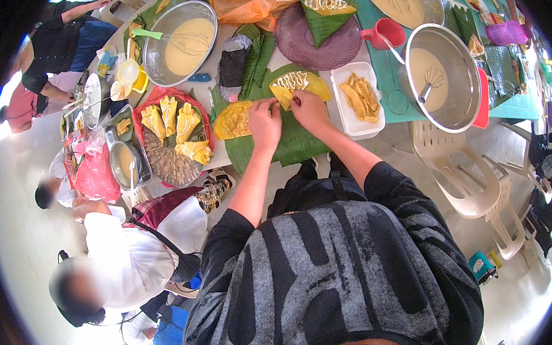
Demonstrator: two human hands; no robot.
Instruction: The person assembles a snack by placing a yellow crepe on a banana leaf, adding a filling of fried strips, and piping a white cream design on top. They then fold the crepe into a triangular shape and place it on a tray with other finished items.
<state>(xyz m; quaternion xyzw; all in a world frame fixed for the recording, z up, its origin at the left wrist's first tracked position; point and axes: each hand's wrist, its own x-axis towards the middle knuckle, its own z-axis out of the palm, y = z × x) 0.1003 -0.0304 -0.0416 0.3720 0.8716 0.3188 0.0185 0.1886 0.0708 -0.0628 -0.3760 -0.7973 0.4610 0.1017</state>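
Note:
A yellow folded crepe with white drizzle (295, 80) lies on green banana leaf (299, 147) at the table's near edge. My right hand (311, 112) pinches the crepe's lower edge. Just left of it, my left hand (265, 124) is closed, its fingertips close to the crepe's left corner; what they grip, if anything, is hidden. A browned, plain yellow crepe (234, 120) rests folded beside my left hand. To the right of my right hand, a white foam tray (378, 108) holds yellow strips of filling (361, 97).
Metal bowls of pale batter with whisks stand at the back left (150, 61) and right (470, 100). A purple glass plate (303, 41) and a red mug (388, 33) lie beyond my hands. Rolled crepes fill a red-rimmed plate (156, 155). A person in white (124, 249) is at my left; plastic chairs (457, 169) stand right.

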